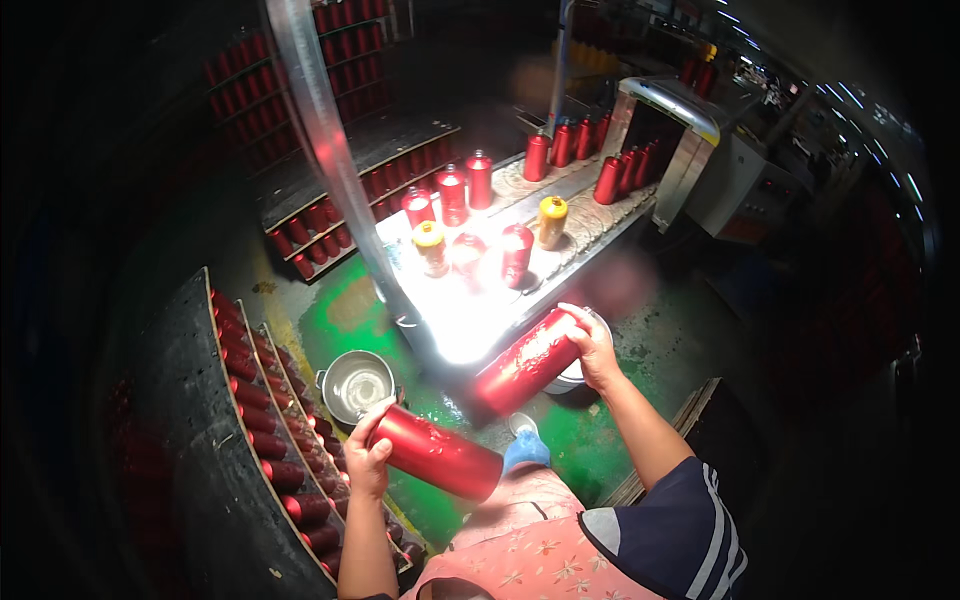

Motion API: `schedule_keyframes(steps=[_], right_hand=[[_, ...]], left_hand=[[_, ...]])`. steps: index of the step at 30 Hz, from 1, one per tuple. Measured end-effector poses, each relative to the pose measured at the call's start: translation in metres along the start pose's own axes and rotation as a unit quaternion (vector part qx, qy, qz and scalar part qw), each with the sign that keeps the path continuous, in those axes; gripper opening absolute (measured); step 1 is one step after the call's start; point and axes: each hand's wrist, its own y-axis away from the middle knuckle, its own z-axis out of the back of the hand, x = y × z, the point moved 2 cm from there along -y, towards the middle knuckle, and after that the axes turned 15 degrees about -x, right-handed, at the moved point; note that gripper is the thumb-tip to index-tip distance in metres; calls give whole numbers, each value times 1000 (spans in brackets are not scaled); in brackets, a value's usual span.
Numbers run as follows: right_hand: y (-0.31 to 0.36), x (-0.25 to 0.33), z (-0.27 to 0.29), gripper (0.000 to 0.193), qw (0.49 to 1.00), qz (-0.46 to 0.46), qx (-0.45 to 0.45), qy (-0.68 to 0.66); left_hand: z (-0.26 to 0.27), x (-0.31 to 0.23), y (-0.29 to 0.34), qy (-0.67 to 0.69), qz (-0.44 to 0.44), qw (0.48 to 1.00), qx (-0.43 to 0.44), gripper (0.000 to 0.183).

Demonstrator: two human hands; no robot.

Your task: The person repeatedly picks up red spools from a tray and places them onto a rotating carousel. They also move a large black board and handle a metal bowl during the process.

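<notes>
My left hand (369,455) grips the neck end of a wet red metal bottle (438,454), whose base points right and downward. In my right hand (592,348) is another shiny red bottle (528,362), held by its upper end, its base tilted down to the left. Water beads and streaks show on both. The two bottles are apart, in front of my apron. Beyond them, several red bottles (480,181) stand upright on a brightly lit conveyor (580,268), along with two yellow bottles (552,222). Glare washes out part of the conveyor's near end.
A metal pot (358,386) stands on the green floor (350,308) at left; a pale round container (570,383) is partly hidden behind my right hand. Racks of red bottles (262,445) line the left side. A metal post (330,140) rises beside the conveyor, which enters a metal-framed opening (672,100).
</notes>
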Motion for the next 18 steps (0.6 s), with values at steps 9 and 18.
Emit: schedule_keyframes(steps=[9,18], right_hand=[[-180,-104,213,45,877,-338,-180,-290],[-296,-167,275,60,495,-540,150,-664]], left_hand=[[-327,216,-127,229,465,850,94,52],[-460,353,-218,-57,484,861,144,30]])
